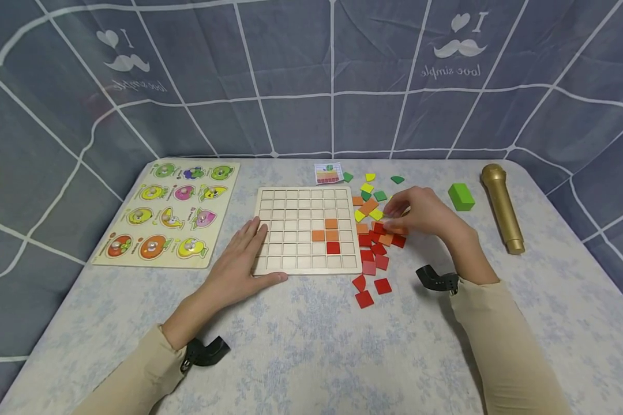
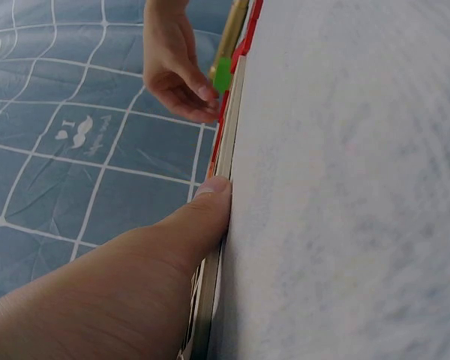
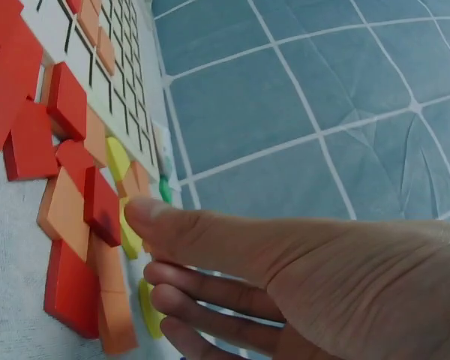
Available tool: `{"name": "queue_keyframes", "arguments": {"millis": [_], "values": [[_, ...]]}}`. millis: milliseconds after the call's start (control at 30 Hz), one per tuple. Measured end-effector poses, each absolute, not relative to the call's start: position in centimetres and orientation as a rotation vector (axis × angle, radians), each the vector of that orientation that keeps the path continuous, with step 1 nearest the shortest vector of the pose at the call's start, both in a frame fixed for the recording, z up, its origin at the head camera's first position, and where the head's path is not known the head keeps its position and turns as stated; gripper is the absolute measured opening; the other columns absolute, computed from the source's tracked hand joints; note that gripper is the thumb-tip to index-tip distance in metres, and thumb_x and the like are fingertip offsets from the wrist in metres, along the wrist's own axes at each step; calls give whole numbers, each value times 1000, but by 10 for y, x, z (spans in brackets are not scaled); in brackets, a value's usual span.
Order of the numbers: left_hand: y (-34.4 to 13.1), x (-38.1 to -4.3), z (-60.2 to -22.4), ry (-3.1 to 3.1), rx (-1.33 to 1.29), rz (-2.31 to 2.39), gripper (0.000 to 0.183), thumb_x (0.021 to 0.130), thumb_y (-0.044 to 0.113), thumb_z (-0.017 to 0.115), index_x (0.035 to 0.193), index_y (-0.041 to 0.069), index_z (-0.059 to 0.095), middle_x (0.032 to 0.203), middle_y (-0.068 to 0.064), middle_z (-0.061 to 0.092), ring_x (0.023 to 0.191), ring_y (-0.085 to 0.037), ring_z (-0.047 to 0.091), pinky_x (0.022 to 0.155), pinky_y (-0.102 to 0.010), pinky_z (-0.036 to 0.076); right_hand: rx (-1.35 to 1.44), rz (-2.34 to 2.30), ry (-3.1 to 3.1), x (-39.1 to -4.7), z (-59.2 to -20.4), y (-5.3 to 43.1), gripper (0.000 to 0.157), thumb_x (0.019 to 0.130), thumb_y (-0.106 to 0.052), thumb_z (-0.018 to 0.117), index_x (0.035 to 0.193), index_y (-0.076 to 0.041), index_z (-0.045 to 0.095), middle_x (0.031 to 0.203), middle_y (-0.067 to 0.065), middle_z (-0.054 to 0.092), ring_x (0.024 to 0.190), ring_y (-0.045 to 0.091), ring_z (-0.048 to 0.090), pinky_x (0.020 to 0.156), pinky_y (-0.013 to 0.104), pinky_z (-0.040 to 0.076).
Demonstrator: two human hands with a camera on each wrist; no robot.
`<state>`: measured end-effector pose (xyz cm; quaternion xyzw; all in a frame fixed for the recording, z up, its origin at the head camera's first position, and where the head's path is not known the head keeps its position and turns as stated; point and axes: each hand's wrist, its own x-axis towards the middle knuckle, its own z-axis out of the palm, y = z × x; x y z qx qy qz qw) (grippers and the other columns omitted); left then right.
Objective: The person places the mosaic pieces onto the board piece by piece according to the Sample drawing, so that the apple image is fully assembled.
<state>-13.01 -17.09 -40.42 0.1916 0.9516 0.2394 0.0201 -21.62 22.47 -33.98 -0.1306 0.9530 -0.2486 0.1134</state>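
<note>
A wooden grid board (image 1: pixel 291 230) lies mid-table, with several orange tiles (image 1: pixel 318 236) and a red tile (image 1: pixel 333 248) in its squares. My left hand (image 1: pixel 239 256) rests on the board's left side, fingers extended, its thumb (image 2: pixel 214 196) against the front edge in the left wrist view. Over a loose pile beside the board's right edge, my right hand (image 1: pixel 420 212) reaches down with bent fingers. Its thumb (image 3: pixel 165 217) is close to a dark red tile (image 3: pixel 103 206) and yellow tiles (image 3: pixel 129 232). A gap shows between thumb and fingers, with no tile visible there.
A fruit puzzle board (image 1: pixel 181 216) lies at the left. Behind the grid board is a small pattern card (image 1: pixel 329 173). Green pieces (image 1: pixel 380 196) lie at the pile's back. A green block (image 1: pixel 461 197) and a gold microphone-shaped object (image 1: pixel 502 208) stand to the right.
</note>
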Motion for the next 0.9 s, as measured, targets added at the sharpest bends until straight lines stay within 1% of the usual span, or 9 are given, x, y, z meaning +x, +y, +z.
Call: {"name": "queue_keyframes", "arguments": {"millis": [67, 133, 300, 400, 633, 900], "values": [[-171, -130, -404, 2952, 592, 742, 115, 88, 60, 78, 167, 0, 21, 177, -18, 8, 164, -38, 7, 133, -55, 12, -378, -717, 2775, -217, -342, 224, 26, 88, -21, 87, 108, -6, 80, 97, 7, 77, 93, 25, 65, 74, 31, 54], [-171, -130, -405, 2952, 590, 742, 115, 88, 60, 78, 167, 0, 21, 177, -18, 8, 164, -38, 7, 133, -55, 12, -392, -710, 2765, -218, -344, 222, 25, 86, -20, 88, 106, -7, 80, 95, 6, 76, 92, 24, 65, 73, 29, 54], [-172, -130, -405, 2956, 597, 742, 115, 88, 60, 78, 167, 0, 21, 177, -19, 8, 164, -38, 7, 133, -55, 11, -424, -702, 2773, -220, -350, 219, 19, 86, -16, 87, 102, -8, 80, 91, 5, 75, 91, 24, 65, 70, 29, 55], [-172, -130, -406, 2958, 603, 741, 114, 88, 60, 78, 167, 0, 21, 177, -19, 9, 164, -38, 7, 133, -55, 12, -431, -696, 2787, -221, -353, 218, 18, 86, -16, 87, 101, -8, 79, 91, 5, 75, 90, 24, 65, 71, 30, 56], [-171, -130, -405, 2951, 598, 744, 115, 88, 60, 78, 167, 0, 20, 177, -19, 8, 165, -37, 6, 134, -54, 11, -484, -657, 2853, -219, -353, 217, 22, 85, -22, 87, 101, -9, 78, 92, 4, 75, 87, 22, 66, 73, 32, 59], [-170, -129, -405, 2956, 591, 750, 115, 88, 60, 79, 167, 0, 21, 177, -19, 9, 164, -38, 7, 133, -55, 12, -621, -811, 2805, -211, -351, 196, 21, 86, -20, 87, 102, -10, 79, 89, 1, 74, 84, 20, 65, 74, 33, 57]]}}
